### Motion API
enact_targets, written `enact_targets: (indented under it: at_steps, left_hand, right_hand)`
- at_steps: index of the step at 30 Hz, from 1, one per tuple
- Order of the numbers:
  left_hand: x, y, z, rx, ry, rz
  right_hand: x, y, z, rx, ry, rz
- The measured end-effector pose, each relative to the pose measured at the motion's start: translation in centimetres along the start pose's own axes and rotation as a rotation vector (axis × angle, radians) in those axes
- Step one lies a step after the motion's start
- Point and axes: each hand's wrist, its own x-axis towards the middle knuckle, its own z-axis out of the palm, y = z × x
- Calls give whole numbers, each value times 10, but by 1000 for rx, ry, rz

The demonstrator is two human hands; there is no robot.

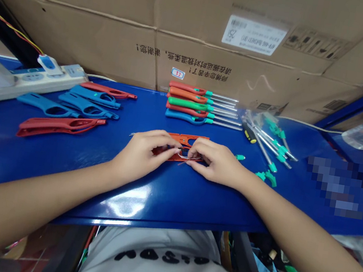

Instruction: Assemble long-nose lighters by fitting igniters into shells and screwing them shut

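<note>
On the blue table an orange lighter casing (189,140) lies beneath both hands, apparently in two halves, partly covered by my fingers. A thin white wire (183,156) curves between my fingertips over the casing. My left hand (146,152) is closed, with thumb and forefinger pinching at the wire's left end. Opposite it, my right hand (218,164) has its fingers closed around the wire's right part. A short reddish strand sticks out below the right fingertips. The inside of the casing is mostly hidden.
Several lighters with metal tubes (203,106) lie at the back. Blue and red casings (62,128) are on the left, near a white power strip (32,80). Right of my hands lie metal tubes with green ends (270,143) and a yellow-black screwdriver (249,134). A cardboard box (113,42) stands behind.
</note>
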Motion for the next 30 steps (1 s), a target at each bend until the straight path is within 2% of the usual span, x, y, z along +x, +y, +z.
enact_targets:
  at_steps: [9, 15, 22, 30]
  left_hand:
    - [0, -3, 0, -14, -19, -4]
    - [-1, -6, 1, -1, -28, -11]
    - [1, -6, -2, 26, -56, -18]
    - [1, -5, -2, 31, -67, -10]
  right_hand:
    - [0, -3, -2, 13, 28, 25]
    - [2, 5, -3, 262, 15, 184]
    - [3, 17, -6, 629, 17, 270]
    - [4, 16, -10, 699, -11, 294]
